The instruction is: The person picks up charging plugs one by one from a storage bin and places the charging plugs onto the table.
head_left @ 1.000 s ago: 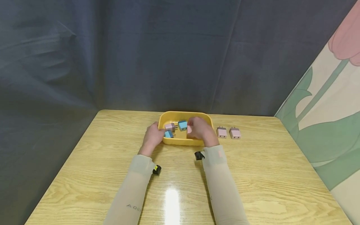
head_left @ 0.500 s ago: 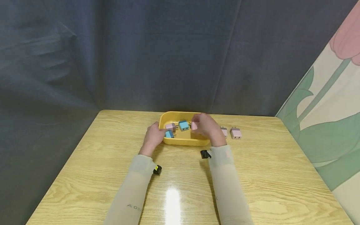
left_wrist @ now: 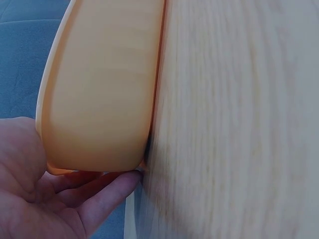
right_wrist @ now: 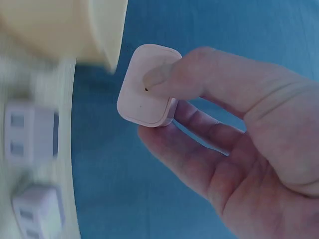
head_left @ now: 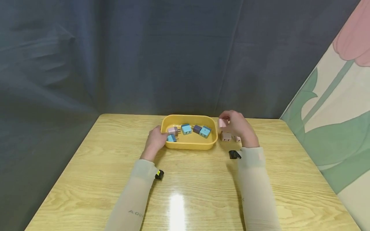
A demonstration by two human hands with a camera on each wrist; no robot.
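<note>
My left hand [head_left: 156, 139] grips the left end of a yellow plastic box [head_left: 189, 146], fingers along the outside of its end wall in the left wrist view. My right hand [head_left: 237, 125] pinches a pink USB charger plug [right_wrist: 144, 84] between thumb and fingers, in the air just right of the box. Inside the box lie a pink charger [head_left: 173, 131], light blue chargers [head_left: 186, 129] and a dark purple piece [head_left: 197, 129] touching a blue charger [head_left: 205, 132]. Below my right hand, two pink chargers [head_left: 226, 137] stand on the table, one partly hidden.
The wooden table [head_left: 196, 186] ends at a dark blue curtain [head_left: 173, 64] just behind the box. A wall with a painted flower [head_left: 341, 134] runs along the right side. Each wrist wears a small black camera [head_left: 234, 154].
My right hand has lifted the pink charger out of the box and carried it right, over the pink chargers on the table. The left hand stays on the box.
</note>
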